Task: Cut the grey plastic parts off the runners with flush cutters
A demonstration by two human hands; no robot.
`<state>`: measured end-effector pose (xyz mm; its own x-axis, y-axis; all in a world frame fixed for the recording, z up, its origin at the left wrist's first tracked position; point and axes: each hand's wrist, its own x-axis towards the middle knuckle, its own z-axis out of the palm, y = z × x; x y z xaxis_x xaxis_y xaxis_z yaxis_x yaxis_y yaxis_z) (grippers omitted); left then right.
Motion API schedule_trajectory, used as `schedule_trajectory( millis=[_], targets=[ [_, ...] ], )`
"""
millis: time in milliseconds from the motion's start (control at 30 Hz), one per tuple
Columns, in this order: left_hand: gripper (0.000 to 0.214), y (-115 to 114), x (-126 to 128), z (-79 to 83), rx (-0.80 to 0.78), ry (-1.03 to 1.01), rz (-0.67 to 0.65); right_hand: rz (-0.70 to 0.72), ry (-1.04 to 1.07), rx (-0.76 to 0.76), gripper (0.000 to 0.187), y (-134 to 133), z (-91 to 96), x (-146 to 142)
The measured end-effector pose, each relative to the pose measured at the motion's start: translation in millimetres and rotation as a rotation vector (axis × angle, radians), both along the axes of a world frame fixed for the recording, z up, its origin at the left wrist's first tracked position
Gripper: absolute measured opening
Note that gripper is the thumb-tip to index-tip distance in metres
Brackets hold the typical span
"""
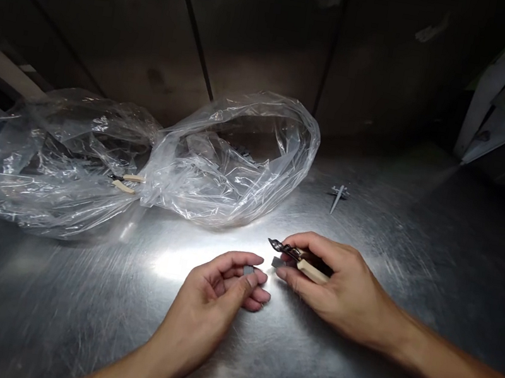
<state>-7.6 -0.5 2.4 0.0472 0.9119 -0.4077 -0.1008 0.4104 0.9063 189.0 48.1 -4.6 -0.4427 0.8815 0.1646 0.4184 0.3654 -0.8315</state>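
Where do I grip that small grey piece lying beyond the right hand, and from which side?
Probably pinch its narrow stem from the near side: the stem points toward the person, and the wider crosspiece lies farther away.
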Motion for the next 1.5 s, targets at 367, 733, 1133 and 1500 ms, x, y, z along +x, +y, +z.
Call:
schedule_trajectory(
  millis=[367, 733, 1133, 1500],
  targets=[
    [0.028, -7.4, 0.8, -0.7, -0.008, -0.186, -0.026, -0.012, 0.174, -0.064, 0.02, -14.6, 0.9, -10.2],
    [0.023, -3.9, -1.1, -4.1, -0.034, -0.304, -0.039, 0.029, 0.224, -0.077, 0.008, -13.3, 3.8, -11.2],
    [0.015, -1.0, 0.4, -2.0, -0.083, -0.365, 0.034, 0.07, 0.064, 0.141, 0.024, -7.7, -0.2, -2.7],
    [0.019, 2.0, 2.5, 0.9, -0.101, -0.371, 0.133, 0.089, -0.302, 0.63, 0.028, 0.9, 0.4, 9.1]
  ],
)
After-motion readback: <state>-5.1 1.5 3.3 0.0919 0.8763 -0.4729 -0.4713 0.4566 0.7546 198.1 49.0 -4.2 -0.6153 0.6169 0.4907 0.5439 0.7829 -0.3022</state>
